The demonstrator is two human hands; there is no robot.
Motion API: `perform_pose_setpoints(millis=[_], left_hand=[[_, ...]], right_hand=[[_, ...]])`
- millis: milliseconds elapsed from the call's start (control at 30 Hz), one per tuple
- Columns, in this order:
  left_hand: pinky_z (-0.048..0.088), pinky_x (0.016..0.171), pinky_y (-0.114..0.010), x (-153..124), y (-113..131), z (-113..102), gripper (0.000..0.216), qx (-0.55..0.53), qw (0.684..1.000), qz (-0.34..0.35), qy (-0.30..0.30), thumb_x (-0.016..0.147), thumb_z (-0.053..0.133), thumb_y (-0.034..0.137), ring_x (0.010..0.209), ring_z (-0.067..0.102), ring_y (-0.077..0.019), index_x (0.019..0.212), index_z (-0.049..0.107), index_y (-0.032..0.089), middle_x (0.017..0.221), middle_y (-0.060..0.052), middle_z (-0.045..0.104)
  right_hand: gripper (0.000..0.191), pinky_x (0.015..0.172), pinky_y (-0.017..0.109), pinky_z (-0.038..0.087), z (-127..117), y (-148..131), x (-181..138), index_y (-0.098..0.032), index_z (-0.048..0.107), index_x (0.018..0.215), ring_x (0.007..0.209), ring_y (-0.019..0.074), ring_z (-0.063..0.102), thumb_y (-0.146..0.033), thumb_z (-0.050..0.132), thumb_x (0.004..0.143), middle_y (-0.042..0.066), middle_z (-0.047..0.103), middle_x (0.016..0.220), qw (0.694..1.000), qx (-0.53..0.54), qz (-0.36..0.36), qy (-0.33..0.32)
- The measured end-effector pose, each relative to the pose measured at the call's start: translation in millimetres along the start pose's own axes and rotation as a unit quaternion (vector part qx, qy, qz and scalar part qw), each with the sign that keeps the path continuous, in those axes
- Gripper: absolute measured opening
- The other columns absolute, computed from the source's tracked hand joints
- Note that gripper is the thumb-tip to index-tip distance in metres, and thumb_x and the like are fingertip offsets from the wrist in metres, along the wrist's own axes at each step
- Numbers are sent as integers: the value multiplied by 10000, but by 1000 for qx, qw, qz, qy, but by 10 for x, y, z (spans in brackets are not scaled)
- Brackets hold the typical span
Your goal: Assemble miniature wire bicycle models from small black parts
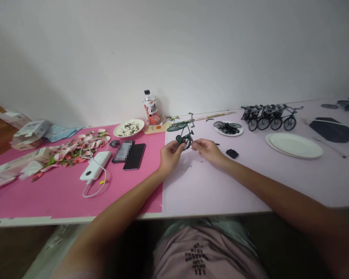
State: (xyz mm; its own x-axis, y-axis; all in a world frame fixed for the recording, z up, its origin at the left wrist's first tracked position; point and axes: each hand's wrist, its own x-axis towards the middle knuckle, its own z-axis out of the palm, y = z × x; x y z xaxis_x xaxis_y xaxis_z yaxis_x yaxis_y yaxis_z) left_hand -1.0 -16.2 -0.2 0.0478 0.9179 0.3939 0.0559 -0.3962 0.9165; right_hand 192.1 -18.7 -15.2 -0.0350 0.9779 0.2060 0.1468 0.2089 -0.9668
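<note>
A small dark green toy bicycle point(185, 135) is held up over the pale part of the table, tilted on end. My left hand point(171, 154) is closed on it near one spoked wheel, thumb and fingers pinching. At the other side of that wheel, my right hand point(207, 150) has its fingertips pinched together; what lies between them is too small to make out. The other wheel point(177, 127) points up and to the left, with the handlebar point(191, 116) beside it. To the right of my right hand lies a small black piece point(232, 154).
A row of toy bicycles point(269, 117) stands at the back right. Nearby are a plate of black parts point(228, 128), stacked white plates point(294, 145) and a dark hexagonal sheet point(334, 129). Leftward are a bottle point(151, 109), a phone point(134, 157), a white power bank point(95, 166) and artificial petals point(75, 149).
</note>
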Motion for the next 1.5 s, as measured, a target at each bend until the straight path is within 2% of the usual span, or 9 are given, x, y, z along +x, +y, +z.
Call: perform_pose_setpoints(millis=[300,533,733,967,1300,1500], left_hand=[[478,696,-292,-9,-4,1,324,7,1000,13,-3,814,828,460,713,613,-173,935,808,160,798,-38,746],[517,764,-306,-18,-13,8,335,-6,1000,26,-15,820,822,464,793,677,-199,972,813,166,920,-72,792],[527,751,-303,-44,16,-2,291,22,999,35,-16,843,807,442,769,677,-193,932,803,165,917,-67,791],[560,804,-313,-32,-42,-8,315,31,998,52,-20,862,789,460,856,717,-219,987,806,172,972,-79,804],[574,809,-320,-35,-24,-7,314,28,998,57,-17,857,801,445,851,744,-227,1016,814,174,976,-93,815],[602,848,-323,-31,-54,-11,343,39,996,73,-22,869,787,463,918,771,-241,1045,809,169,1034,-98,822]], right_hand=[[482,717,325,481,3,-11,-8,-207,721,918,829,199,621,-674,738,800,62,727,913,999,28,20,-3],[514,713,312,467,-7,-13,-18,-204,715,910,818,185,606,-700,754,781,55,713,896,997,64,44,-11],[511,703,316,459,-7,-6,-10,-201,726,917,811,190,605,-693,755,782,57,711,881,997,57,48,-20],[465,699,320,451,5,-1,8,-200,726,886,803,190,605,-652,761,783,58,708,864,996,68,54,-21],[459,724,335,455,14,-40,-18,-203,742,858,807,195,606,-641,813,739,60,713,853,995,77,65,-14],[465,738,333,456,20,-70,-30,-193,740,849,791,184,601,-641,814,746,58,713,852,994,78,70,-10]])
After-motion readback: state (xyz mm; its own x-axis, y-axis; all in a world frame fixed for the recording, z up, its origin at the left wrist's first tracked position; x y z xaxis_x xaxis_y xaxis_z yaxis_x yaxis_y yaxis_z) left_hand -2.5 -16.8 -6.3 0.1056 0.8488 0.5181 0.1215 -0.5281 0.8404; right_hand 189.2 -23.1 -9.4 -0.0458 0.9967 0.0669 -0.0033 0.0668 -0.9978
